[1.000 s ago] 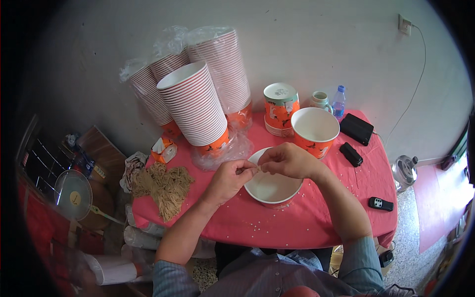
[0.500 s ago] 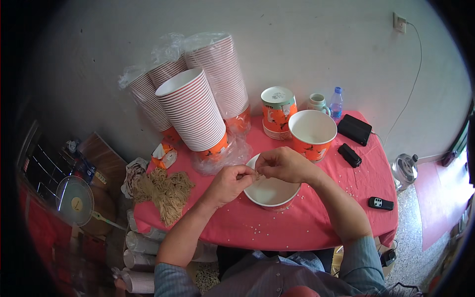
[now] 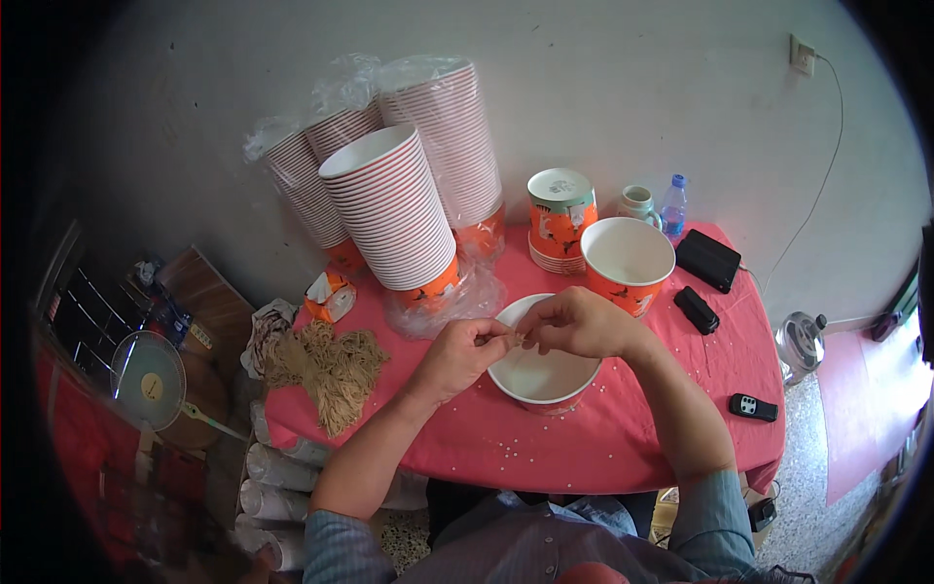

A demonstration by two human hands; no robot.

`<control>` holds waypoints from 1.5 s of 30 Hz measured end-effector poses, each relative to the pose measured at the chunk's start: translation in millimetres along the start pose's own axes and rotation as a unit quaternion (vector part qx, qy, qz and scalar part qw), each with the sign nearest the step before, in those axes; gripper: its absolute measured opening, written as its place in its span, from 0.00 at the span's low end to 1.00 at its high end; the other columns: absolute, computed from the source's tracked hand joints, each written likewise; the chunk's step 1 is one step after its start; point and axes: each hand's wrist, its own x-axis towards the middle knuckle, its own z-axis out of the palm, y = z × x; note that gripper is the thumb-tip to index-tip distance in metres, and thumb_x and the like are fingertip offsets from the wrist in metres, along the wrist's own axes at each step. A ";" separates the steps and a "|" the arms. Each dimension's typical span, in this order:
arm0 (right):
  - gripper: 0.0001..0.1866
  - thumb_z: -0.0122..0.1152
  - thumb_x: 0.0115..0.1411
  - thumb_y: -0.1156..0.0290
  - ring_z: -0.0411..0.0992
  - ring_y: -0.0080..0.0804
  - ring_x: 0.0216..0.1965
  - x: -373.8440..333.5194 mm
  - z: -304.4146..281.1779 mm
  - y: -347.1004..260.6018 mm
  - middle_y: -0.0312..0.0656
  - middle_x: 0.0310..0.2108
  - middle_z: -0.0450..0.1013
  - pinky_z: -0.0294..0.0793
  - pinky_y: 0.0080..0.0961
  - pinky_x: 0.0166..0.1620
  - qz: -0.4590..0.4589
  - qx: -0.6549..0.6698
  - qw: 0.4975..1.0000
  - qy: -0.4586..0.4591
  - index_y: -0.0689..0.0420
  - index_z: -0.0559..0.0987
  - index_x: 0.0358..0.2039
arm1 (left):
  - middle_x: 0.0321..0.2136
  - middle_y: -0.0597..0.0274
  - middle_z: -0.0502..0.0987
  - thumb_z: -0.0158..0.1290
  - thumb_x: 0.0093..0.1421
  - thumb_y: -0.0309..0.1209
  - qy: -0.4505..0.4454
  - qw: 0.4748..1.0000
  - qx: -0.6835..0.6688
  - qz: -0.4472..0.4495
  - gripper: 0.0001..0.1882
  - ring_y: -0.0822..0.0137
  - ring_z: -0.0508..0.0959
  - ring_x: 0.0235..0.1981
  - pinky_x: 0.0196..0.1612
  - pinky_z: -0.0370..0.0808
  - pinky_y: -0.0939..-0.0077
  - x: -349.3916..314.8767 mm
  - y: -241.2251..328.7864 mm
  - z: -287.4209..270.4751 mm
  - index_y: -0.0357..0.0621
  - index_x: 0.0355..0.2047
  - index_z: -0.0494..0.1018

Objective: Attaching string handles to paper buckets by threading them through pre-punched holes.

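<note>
Above a white paper tub (image 3: 550, 382) near the table's front edge, my left hand (image 3: 459, 358) and my right hand (image 3: 584, 323) meet fingertip to fingertip. Both pinch at a tiny, thin thing that I cannot make out. The tub's inside looks white, partly covered by my hands. Left of my left forearm lies a tangled bundle of tan strands (image 3: 336, 380). A second open tub (image 3: 628, 248), orange outside and white within, stands beyond my right hand.
Tall stacks of paper tubs (image 3: 389, 214) in clear plastic rise at the back left. An upturned tub (image 3: 562, 209), a mug (image 3: 637, 202), a water bottle (image 3: 673, 204), a black case (image 3: 708, 260) and a remote (image 3: 753, 407) sit rightward. White specks dot the red tablecloth (image 3: 467, 467).
The whole view has shifted slightly, moving the table things a little rightward. Both hands stay over the tub, fingertips together, with a small change in finger pose.
</note>
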 end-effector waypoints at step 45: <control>0.07 0.66 0.61 0.71 0.80 0.26 0.26 2.3 2.4 3.2 0.38 0.26 0.81 0.80 0.28 0.34 0.011 -0.146 0.988 0.058 0.59 0.87 0.36 | 0.30 0.76 0.77 0.59 0.74 0.32 0.046 0.990 -0.126 0.038 0.09 0.84 0.70 0.30 0.34 0.67 0.85 -8.9 -15.5 -5.4 0.37 0.45 0.83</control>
